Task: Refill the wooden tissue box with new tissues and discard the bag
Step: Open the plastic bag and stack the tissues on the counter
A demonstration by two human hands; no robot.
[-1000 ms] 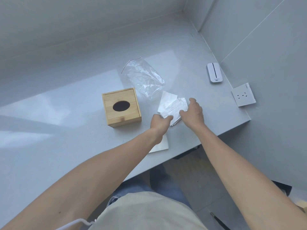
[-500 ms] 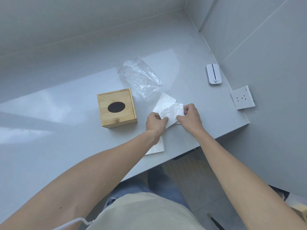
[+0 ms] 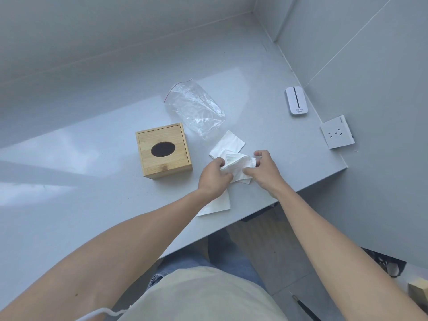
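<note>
The wooden tissue box [image 3: 163, 150] stands on the grey counter with its dark oval slot facing up. Just right of it, my left hand [image 3: 214, 177] and my right hand [image 3: 264, 169] both grip a stack of white tissues [image 3: 236, 163], which bends between them. One loose white tissue [image 3: 228, 142] lies flat behind the stack. Another tissue [image 3: 217, 205] lies under my left wrist near the counter's front edge. The clear plastic bag [image 3: 195, 107] with a red zip strip lies empty and crumpled behind the box.
A small white device [image 3: 296, 100] rests at the counter's right side by the wall. A white wall socket [image 3: 337, 132] sits on the right wall. The counter's front edge [image 3: 301, 188] runs close under my right wrist. Dark items lie on the floor at lower right.
Both hands have drawn the tissue stack together and squeezed it, so it now bends upward between them. The view has shifted slightly; box and bag have not moved.
</note>
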